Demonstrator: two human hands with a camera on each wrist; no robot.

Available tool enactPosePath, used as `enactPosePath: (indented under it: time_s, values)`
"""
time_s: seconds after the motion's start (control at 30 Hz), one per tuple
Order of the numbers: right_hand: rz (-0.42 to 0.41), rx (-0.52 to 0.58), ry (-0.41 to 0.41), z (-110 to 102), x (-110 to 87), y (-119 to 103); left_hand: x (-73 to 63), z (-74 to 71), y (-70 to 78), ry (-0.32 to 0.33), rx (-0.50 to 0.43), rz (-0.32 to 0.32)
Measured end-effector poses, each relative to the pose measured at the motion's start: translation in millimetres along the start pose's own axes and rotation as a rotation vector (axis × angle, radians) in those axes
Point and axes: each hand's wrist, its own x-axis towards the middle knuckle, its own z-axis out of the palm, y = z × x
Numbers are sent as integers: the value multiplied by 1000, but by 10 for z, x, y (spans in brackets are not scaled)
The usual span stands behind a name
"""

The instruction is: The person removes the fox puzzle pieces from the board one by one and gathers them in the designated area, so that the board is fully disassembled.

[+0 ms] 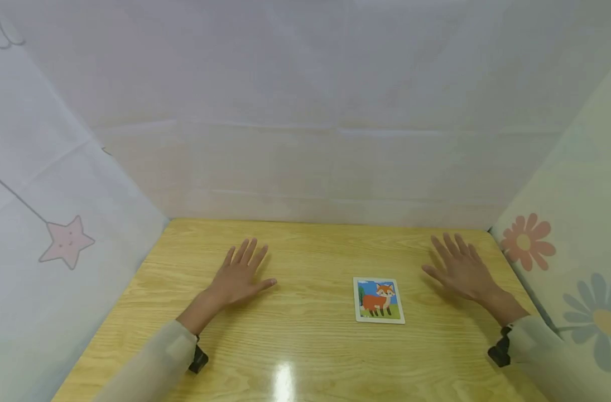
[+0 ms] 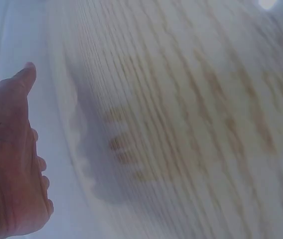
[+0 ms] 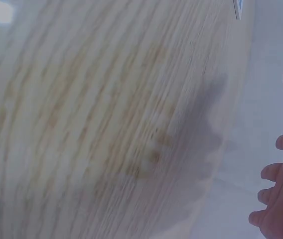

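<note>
Head view shows the fox card (image 1: pixel 379 301) lying flat on the wooden surface (image 1: pixel 305 335), nearer its right edge than its left. The right hand (image 1: pixel 463 272), fingers spread, hovers toward the far right corner, near the card; the left hand (image 1: pixel 236 279), also spread, hovers over the left half. White cloth (image 1: pixel 305 167) hangs behind the far edge.

- L grip (image 1: pixel 237 281) (a bare hand): back up, fingers straight & slightly spread, thumb out twd R.
- R grip (image 1: pixel 466 273): back up too, fingers fanned fwd, thumb out twd L.
- L arm (image 1: pixel 157 354), R arm (image 1: pixel 546 346): angled fwd & inward, both in lt. sleeves (image 1: pixel 177 339).
</note>
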Motion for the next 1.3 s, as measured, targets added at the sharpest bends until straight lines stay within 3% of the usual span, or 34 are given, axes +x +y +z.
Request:
enactPosePath:
  time_s: [0.53,0.93,1.13,1.3]
  values:
    - [-74,10,-1,59,80,-241,34,29,379,3,5,170]
    - [-172,59,-2,129,118,-475,53,-2,802,-92,56,297]
    - [-215,88,9,134,151,-612,76,76,964,-105,35,387]
    - [-221,138,-39,151,165,-685,100,131,1087,-113,63,459]
